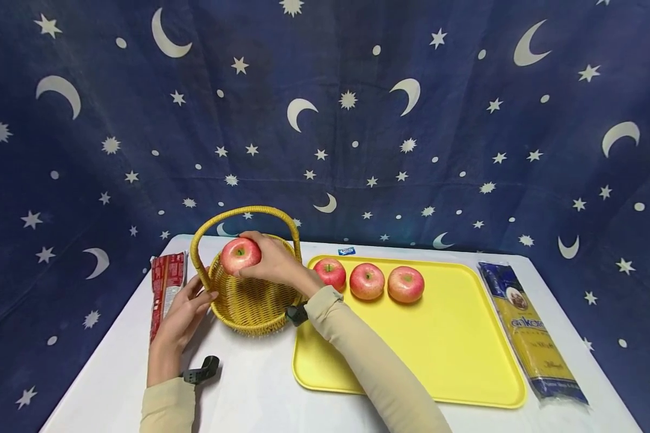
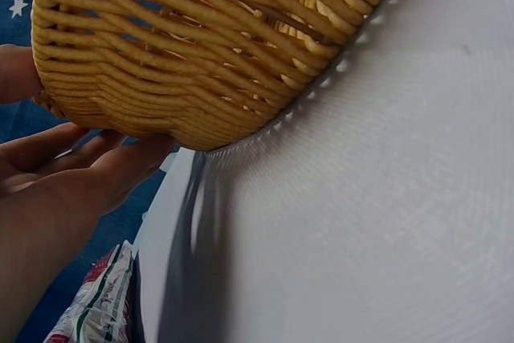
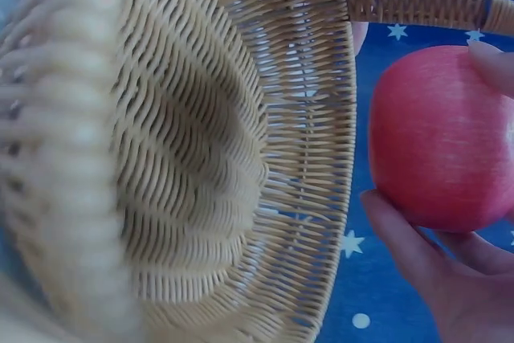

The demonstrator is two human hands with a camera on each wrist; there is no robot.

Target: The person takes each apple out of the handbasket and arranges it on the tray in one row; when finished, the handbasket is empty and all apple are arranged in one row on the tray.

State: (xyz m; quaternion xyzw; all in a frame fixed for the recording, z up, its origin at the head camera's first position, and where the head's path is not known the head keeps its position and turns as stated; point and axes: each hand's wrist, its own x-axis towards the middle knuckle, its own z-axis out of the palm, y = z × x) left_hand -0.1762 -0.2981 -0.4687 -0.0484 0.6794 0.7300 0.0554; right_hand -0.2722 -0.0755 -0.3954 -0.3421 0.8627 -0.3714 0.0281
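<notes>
My right hand [image 1: 275,261] grips a red apple [image 1: 238,257] and holds it over the yellow wicker basket [image 1: 251,328], under its arched handle. In the right wrist view the apple [image 3: 442,138] sits between thumb and fingers, and the woven inside of the basket [image 3: 189,142] shows no apple in it. My left hand [image 1: 179,325] holds the basket's left side near the foot of the handle, thumb at the rim and fingers against the outer weave [image 2: 161,62]. Three more apples, a left one [image 1: 330,273], a middle one [image 1: 366,281] and a right one [image 1: 405,284], stand in a row on the yellow tray [image 1: 439,361].
A red packet [image 1: 167,282] lies left of the basket, partly behind my left hand. To the tray's right is a blue and yellow pasta bag [image 1: 533,331]. One small blue wrapper [image 1: 346,251] lies behind the tray. Dark starry cloth [image 1: 357,120] hangs behind the white table [image 1: 254,385].
</notes>
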